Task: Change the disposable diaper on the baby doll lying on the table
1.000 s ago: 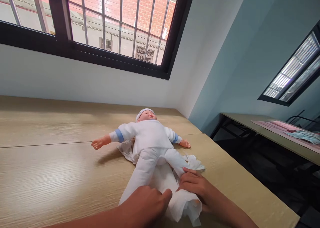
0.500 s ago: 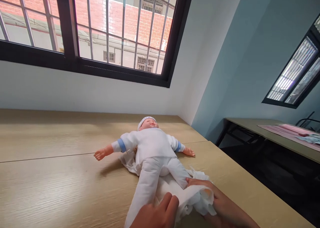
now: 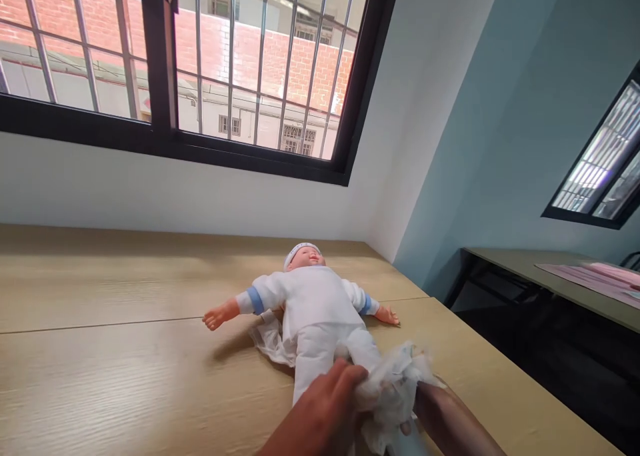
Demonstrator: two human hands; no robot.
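A baby doll [image 3: 320, 299] in a white suit with blue cuffs lies on its back on the table, arms spread, its head toward the window. Crumpled, frilly white material that looks like a disposable diaper [image 3: 395, 383] is bunched over its lower legs. Another part of it sticks out beneath the doll's hip on the left. My left hand [image 3: 327, 403] is closed, its fingers curled at the left edge of the diaper, next to the doll's leg. Mostly covered by the bunched diaper, my right hand [image 3: 425, 403] grips it from the right; a fingertip shows below.
The wooden table [image 3: 125, 376] has a seam running across it and ends in a slanting right edge. A barred window [image 3: 260, 76] is in the wall behind. At the right, apart from this table, stands a second table [image 3: 505, 259] with pink cloth [image 3: 600, 276] on it.
My right hand has come off the doll's leg and lifted, with the diaper bunching up around it. My left hand has moved up and right. The view has shifted slightly.
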